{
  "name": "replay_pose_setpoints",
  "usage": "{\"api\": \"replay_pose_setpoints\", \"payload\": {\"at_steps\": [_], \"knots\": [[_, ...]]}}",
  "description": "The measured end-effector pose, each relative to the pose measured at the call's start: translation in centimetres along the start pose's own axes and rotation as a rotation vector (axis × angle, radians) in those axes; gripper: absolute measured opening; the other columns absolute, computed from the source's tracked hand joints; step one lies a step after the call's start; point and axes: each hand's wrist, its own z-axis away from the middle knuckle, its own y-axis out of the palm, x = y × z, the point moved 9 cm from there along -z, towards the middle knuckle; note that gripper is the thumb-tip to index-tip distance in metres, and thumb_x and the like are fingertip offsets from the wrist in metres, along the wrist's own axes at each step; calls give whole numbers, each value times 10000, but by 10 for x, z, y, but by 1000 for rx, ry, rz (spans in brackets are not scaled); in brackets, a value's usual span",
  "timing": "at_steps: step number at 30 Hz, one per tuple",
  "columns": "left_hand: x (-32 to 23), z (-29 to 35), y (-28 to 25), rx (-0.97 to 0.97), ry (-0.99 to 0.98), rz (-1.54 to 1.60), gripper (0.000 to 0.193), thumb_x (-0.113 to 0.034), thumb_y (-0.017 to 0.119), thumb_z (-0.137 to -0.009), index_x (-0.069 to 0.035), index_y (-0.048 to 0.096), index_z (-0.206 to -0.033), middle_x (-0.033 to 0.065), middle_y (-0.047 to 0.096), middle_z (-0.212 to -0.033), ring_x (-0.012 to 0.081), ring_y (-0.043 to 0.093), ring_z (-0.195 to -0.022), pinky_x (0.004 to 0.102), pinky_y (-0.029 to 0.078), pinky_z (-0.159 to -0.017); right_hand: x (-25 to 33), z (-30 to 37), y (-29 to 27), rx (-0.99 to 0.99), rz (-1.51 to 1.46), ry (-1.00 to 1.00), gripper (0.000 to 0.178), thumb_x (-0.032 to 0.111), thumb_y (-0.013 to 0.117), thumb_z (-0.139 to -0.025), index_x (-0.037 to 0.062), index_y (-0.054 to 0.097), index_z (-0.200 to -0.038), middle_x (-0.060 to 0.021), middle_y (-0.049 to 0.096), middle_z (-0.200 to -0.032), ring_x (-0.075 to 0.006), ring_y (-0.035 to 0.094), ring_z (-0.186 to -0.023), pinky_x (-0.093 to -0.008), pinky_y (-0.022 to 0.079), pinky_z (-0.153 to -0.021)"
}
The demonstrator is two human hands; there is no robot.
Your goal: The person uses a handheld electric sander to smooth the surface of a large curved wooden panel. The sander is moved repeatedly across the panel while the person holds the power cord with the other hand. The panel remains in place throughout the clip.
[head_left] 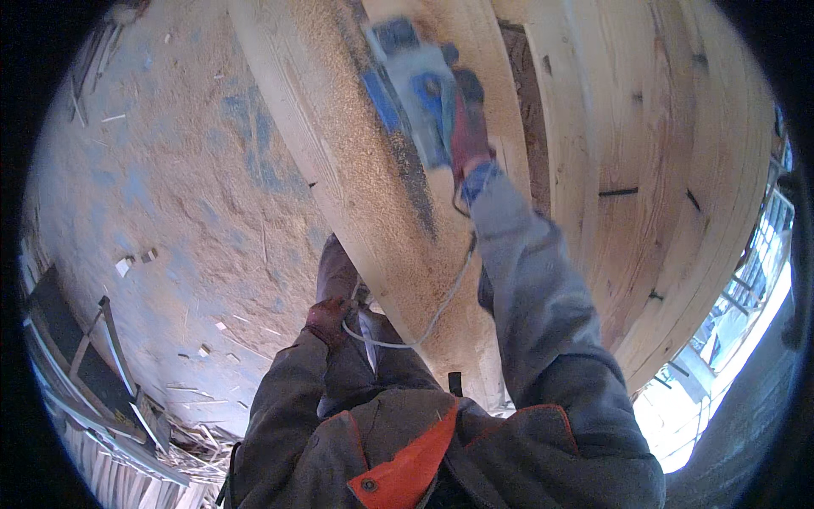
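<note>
My right hand (469,140), in a reddish glove, is wrapped round the rear handle of a grey and blue power tool (424,97), which looks like an electric hand planer. It rests on a pale wooden beam (292,93) strewn with yellow shavings (339,110). Motion smears the tool and hand a little. A light grey cord (445,301) runs from near my right wrist back to my left hand (328,321). That hand, also gloved, is closed beside my leg with the cord at its fingers.
More broad planks (636,127) lie side by side on the right, with a dark gap beside the beam. Wood scraps (125,265) and dust cover the floor (186,195) on the left. Metal framing (110,348) and a pile of thin strips (136,483) are at the lower left.
</note>
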Motion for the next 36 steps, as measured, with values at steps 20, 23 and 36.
{"api": "replay_pose_setpoints", "payload": {"at_steps": [20,23,36], "knots": [[28,-56,-37,-19,127,-274,505,-347,754,-690,-180,703,-1164,145,676,-1132,352,670,-1049,464,554,-874,-183,358,-214,-87,286,97,405,240,516,-1061,-20,584,-1365,-139,692,-1268,-190,674,-875,-324,530,-729],[30,-78,-45,86,201,-270,400,-353,725,-744,-204,720,-1116,121,677,-1105,329,683,-1016,485,554,-854,-161,311,-187,-27,421,55,382,259,462,-1082,32,603,-1355,-159,640,-1335,-241,636,-1000,-386,502,-828],[30,-107,-138,83,155,-217,471,-417,757,-723,-134,704,-1096,105,656,-1163,349,676,-990,502,565,-817,14,-49,-26,-45,498,-90,403,257,429,-1061,66,534,-1401,-231,673,-1203,-381,635,-1137,-476,501,-960]]}}
